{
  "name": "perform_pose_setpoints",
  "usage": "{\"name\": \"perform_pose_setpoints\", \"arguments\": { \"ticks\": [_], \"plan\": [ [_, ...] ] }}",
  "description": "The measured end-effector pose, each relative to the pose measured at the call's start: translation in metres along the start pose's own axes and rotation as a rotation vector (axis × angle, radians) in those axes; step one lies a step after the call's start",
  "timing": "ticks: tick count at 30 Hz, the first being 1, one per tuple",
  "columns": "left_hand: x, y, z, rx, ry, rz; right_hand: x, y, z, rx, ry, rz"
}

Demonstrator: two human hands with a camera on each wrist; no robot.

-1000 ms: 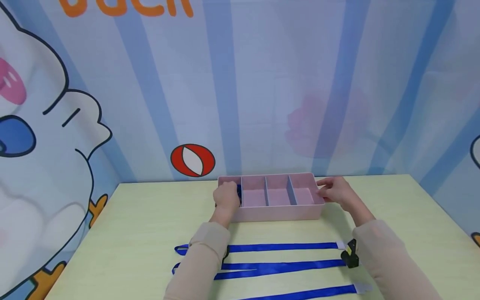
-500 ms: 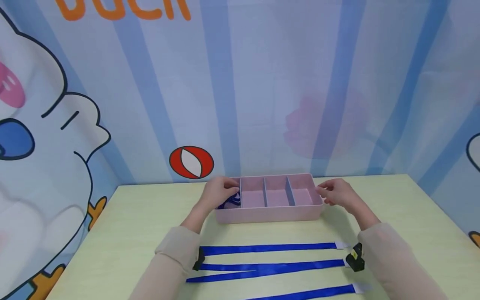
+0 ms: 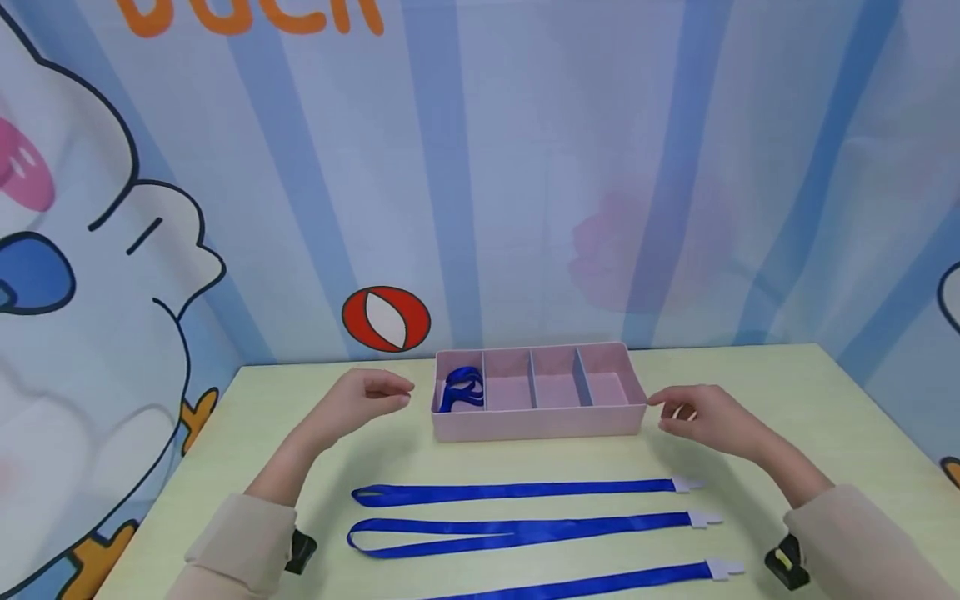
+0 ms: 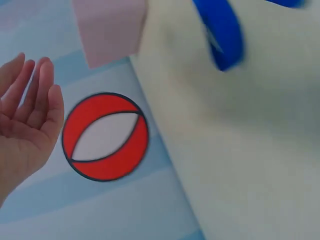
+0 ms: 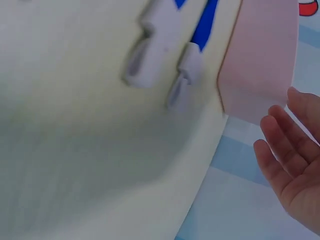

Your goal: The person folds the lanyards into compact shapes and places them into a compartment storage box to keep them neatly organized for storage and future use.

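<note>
A pink divided box [image 3: 537,425] stands at the back of the table, and a folded blue lanyard [image 3: 462,388] lies in its leftmost compartment. To the left of the box hovers my left hand [image 3: 358,408], its fingers loosely extended and holding nothing; the left wrist view shows the same relaxed palm [image 4: 30,120]. My right hand [image 3: 712,419] is just off the box's right end, also with nothing in it. Closer to me, three blue lanyards with pale plastic clips lie side by side: the far one [image 3: 517,493], the middle one [image 3: 570,527] and the near one [image 3: 600,586].
The other compartments [image 3: 558,387] of the box hold nothing visible. Behind the pale table [image 3: 292,442] hangs a blue striped cartoon backdrop [image 3: 510,183]. A dark wrist camera [image 3: 787,562] hangs below my right sleeve, and another dark one [image 3: 302,552] below my left.
My left hand has let go of the folded lanyard in the leftmost compartment and drawn back to the left. The right hand has come away from the box's end toward me.
</note>
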State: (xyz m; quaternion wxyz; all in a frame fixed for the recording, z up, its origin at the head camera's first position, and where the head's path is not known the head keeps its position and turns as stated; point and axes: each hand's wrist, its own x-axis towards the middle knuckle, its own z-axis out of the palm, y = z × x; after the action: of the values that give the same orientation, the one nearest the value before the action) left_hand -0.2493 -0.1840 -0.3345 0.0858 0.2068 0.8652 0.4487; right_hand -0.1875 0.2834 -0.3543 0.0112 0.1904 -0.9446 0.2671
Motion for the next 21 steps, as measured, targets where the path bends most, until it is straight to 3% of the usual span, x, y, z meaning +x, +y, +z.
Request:
{"name": "perform_pose_setpoints", "arguments": {
  "ticks": [4,8,13,17,21],
  "plan": [
    [-0.009,-0.020,-0.001,-0.003,-0.077,0.005,-0.014,0.006,0.003,0.001,-0.016,-0.035],
    [-0.019,-0.038,-0.001,0.055,-0.201,0.010,-0.024,0.017,0.009,0.032,-0.070,-0.039],
    [-0.031,-0.054,0.004,0.075,-0.357,-0.044,-0.037,0.029,0.018,0.066,-0.106,-0.049],
    [-0.036,-0.061,0.009,0.080,-0.389,-0.093,-0.042,0.035,0.026,0.069,-0.103,-0.075],
    [-0.039,-0.062,0.011,0.122,-0.380,-0.072,-0.042,0.037,0.031,0.061,-0.086,-0.119]
  ]
}}
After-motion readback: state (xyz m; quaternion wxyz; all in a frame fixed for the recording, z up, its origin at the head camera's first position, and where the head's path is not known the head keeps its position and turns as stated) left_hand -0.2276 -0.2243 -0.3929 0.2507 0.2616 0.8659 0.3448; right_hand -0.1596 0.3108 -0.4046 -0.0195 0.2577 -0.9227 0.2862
